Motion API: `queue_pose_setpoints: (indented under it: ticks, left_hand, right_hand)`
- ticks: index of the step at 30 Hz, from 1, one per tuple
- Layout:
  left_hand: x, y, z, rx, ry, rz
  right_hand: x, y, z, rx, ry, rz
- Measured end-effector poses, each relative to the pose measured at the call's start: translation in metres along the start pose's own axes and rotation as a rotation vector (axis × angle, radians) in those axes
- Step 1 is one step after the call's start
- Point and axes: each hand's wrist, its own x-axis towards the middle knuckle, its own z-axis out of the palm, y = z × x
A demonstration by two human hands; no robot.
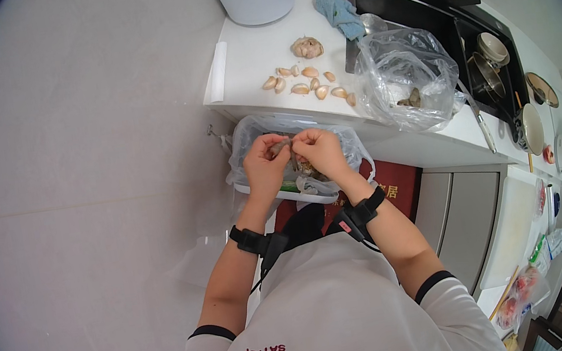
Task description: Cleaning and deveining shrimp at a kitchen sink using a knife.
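My left hand (264, 164) pinches a greyish piece (279, 147), which looks like a raw shrimp. My right hand (322, 150) meets it from the other side, thumb and fingertips closed on its end. The fingers partly hide the piece. Both hands are over a waste bin (311, 197) lined with a clear plastic bag (244, 129). Inside the bin are mixed scraps (308, 167) and something green (289, 186). On the counter to the right, an open clear plastic bag (384, 64) holds one or more similar grey-brown pieces (411, 99).
On the white counter (253, 60) lie several garlic cloves (299, 89) and a garlic bulb (307, 47). A blue cloth (340, 14) lies by the black sink (396, 0), which holds bowls (492, 48). A knife (481, 123) rests along the counter edge. A red mat (402, 184) covers the floor below.
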Motion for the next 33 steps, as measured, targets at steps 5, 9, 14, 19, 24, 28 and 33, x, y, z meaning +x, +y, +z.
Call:
queue_pose_setpoints:
  ticks: [5,9,14,19,24,28,33]
  left_hand:
    - [0.000,-0.009,0.000,-0.026,0.001,0.020]
    - [-0.004,-0.008,0.005,0.021,0.011,0.030]
    - [-0.007,-0.009,0.009,0.046,0.090,0.103]
    - [-0.007,-0.011,0.007,-0.086,0.097,0.067]
    - [-0.007,-0.010,0.001,-0.116,0.060,-0.004]
    - [-0.007,-0.010,0.000,-0.139,0.047,-0.030]
    - [-0.010,-0.010,-0.002,-0.071,0.025,-0.042]
  right_hand:
    - [0.003,0.002,0.004,0.152,-0.010,0.109]
    - [0.002,0.006,0.007,0.059,0.056,0.055]
    - [0.004,0.009,0.012,0.039,0.141,0.025]
    - [0.008,0.012,0.012,0.184,0.145,0.150]
    - [0.011,0.015,0.003,0.213,0.114,0.184]
    - [0.012,0.011,0.000,0.096,0.123,0.162]
    - [0.012,0.012,-0.001,0.057,0.169,0.118]
